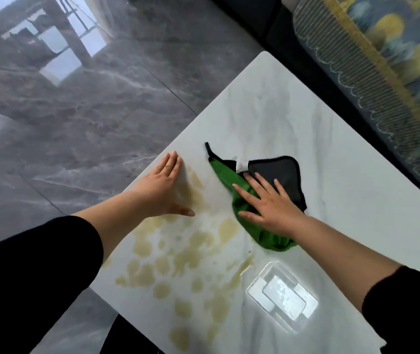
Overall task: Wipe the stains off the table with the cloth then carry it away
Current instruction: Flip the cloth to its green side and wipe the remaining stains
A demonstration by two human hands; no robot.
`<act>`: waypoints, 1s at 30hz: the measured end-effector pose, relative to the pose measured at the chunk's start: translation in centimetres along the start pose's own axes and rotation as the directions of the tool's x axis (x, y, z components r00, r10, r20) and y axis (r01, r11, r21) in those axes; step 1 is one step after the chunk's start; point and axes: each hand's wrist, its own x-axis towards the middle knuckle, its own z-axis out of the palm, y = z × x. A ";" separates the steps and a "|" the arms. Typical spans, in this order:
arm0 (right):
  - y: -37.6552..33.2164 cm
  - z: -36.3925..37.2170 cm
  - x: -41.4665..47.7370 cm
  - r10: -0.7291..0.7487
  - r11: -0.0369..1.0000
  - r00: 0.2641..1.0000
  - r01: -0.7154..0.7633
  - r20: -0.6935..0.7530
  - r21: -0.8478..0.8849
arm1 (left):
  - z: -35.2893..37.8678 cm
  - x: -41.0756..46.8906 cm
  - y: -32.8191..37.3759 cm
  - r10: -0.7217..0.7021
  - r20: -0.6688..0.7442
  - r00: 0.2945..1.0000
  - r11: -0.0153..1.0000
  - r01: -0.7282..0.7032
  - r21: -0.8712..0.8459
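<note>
Fingers spread, your right hand presses the crumpled green-and-black cloth; your left hand, fingers together, lies flat on the stained marble tabletop.

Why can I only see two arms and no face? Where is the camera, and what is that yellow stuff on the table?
There is no machine here, just a person. The camera sits on the person's head and looks down, so you see their arms and hands as if through their eyes. The left hand lies flat on the white table, next to the stains. Those are yellow-brown blotches of something spilled, mostly between the two arms, and they are not yet wiped. The right hand presses flat, fingers spread, on a green and black cloth. Neither hand grips anything. A clear tray stands near the right arm. The dark shiny part on the left is the floor.
</note>
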 end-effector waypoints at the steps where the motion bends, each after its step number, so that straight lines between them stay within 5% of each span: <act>1: 0.8 -0.7 -0.3 -0.055 0.998 0.998 0.056 0.028 -0.015 | -0.1 0.0 0.1 0.001 0.001 1.000 1.000 -0.001 0.003; 4: 2.6 -1.8 -1.0 -0.122 0.984 0.991 0.127 0.053 -0.122 | -0.1 0.0 0.2 -0.002 0.013 1.000 1.000 0.002 0.004; 7: 2.3 -1.3 -1.9 -0.094 0.995 0.985 0.091 -0.144 -0.029 | 0.1 0.2 0.1 -0.007 0.017 1.000 1.000 0.007 0.026; 9: 1.7 -0.7 -2.5 -0.004 0.997 0.955 0.025 -0.296 0.067 | 0.3 0.3 0.1 -0.005 0.014 1.000 0.999 0.004 0.043; 12: 1.6 -0.8 -3.6 0.186 0.960 0.948 -0.120 -0.258 0.252 | 0.3 0.2 0.2 -0.010 0.016 1.000 0.999 0.009 0.036; 18: 2.2 -2.2 -10.7 0.411 0.731 0.886 -0.178 -0.217 0.658 | 0.1 0.3 0.4 -0.040 0.022 0.999 0.997 0.038 0.063; 22: 0.0 -1.4 -16.3 0.632 0.556 0.716 -0.152 -0.297 0.817 | 0.1 0.1 0.5 -0.069 0.024 0.997 0.997 0.069 0.036; 25: -2.5 1.0 -17.2 0.744 0.367 0.634 -0.127 -0.209 0.922 | 0.2 -0.1 0.4 -0.062 0.021 0.998 0.998 0.061 0.027; 30: -5.8 7.6 -15.4 0.801 0.500 0.596 -0.610 -0.060 0.614 | 0.2 -0.1 0.7 -0.065 0.025 0.998 0.996 0.063 0.065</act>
